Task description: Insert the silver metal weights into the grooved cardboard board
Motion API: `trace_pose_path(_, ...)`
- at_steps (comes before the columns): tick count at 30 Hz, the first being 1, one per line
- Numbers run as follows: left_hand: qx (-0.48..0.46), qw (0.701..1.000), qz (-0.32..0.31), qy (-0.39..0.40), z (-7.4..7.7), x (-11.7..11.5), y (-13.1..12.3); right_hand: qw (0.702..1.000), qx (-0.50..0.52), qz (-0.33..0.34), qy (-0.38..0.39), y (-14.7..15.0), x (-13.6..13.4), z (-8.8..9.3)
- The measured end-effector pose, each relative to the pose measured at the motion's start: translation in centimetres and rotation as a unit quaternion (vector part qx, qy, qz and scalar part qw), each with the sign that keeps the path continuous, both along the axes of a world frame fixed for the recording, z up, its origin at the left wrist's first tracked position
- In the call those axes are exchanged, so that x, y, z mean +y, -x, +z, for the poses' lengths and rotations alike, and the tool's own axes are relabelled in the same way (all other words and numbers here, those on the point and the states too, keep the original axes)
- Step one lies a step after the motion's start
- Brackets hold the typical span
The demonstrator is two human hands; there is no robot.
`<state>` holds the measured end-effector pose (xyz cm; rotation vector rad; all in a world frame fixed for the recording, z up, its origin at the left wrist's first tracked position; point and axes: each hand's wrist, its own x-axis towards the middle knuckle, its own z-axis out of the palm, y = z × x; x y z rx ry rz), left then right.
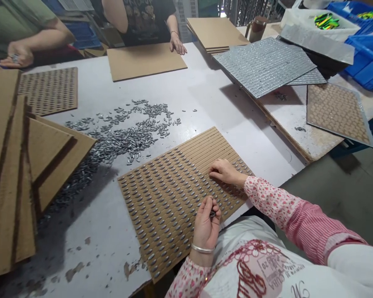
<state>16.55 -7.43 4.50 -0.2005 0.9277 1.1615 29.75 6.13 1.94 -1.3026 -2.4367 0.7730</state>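
A cardboard sheet [161, 207] with ridged rows lies tilted in front of me, most of it dotted with small grey spindle-shaped metal pieces. Its far right part shows bare grooves. My left hand [207, 225], palm up with a bracelet at the wrist, is curled round a few of these metal pieces [212, 213] above the near edge. Just beyond it, my right hand [225, 171] rests on the sheet, fingers pinched together beside the last filled rows; what the fingertips hold is hidden. A large heap of loose metal pieces [124, 140] spreads over the table past the sheet.
Stacked cardboard sheets [6, 165] stand at the left. Another filled sheet [49, 91] lies behind them. Across the table [202, 95], a co-worker's hand [177, 43] touches a plain board [146, 62]. Silver-covered sheets [264, 64] overhang the right side, near blue crates [369, 62].
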Motion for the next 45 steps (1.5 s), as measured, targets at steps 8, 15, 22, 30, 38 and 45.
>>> trace_pose_path(8, -0.015, 1.000, -0.001, 0.018, -0.1, 0.3, -0.4, 0.996, -0.063, 0.005, -0.055, 0.8, -0.7, -0.5)
trace_pose_path(15, -0.028, 0.998, 0.019, 0.046, -0.1, 0.8, -0.5, 0.992, 0.107, 0.006, 0.064, -0.1, -1.8, 1.3)
trace_pose_path(22, -0.014, 1.000, 0.013, 0.018, 0.5, 1.1, -0.9, 0.917, 0.285, 0.069, 0.270, -1.2, -3.7, 2.8)
trace_pose_path(30, -0.006, 1.000, -0.014, 0.026, 0.6, 0.8, -0.5, 0.996, 0.077, -0.011, 0.031, -2.7, 0.4, 0.7)
trace_pose_path(38, -0.008, 1.000, -0.028, -0.001, 0.2, 0.5, -0.7, 0.999, -0.044, 0.007, -0.018, -1.5, 0.3, 0.3)
trace_pose_path(45, 0.004, 1.000, -0.019, 0.005, 0.0, 0.6, -0.8, 0.999, 0.034, -0.017, -0.001, -1.6, -0.2, 1.0)
